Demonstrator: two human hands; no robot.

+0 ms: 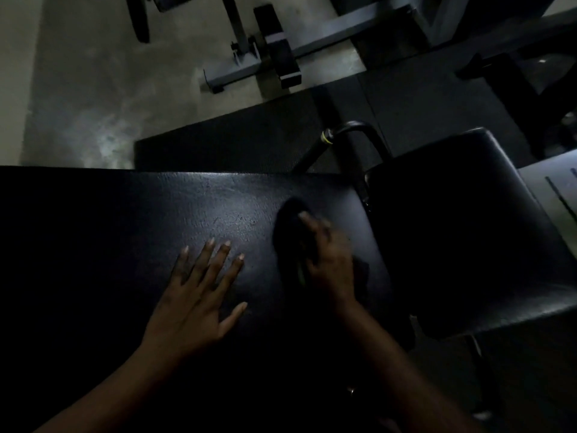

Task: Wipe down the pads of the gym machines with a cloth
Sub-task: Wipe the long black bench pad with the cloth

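A wide black bench pad (125,220) fills the lower left of the head view; its leather looks cracked and dull. My left hand (199,295) lies flat on it, fingers spread, holding nothing. To its right, my right hand (327,260) presses a dark cloth (290,232) against the pad near its right end; the hand is blurred. A second black pad (462,232) stands just right of the gap, tilted.
A curved black metal tube (349,132) with a yellow band rises behind the gap between the pads. A black rubber mat (237,145) covers the floor beyond. A grey machine frame (312,42) stands on the concrete at the top.
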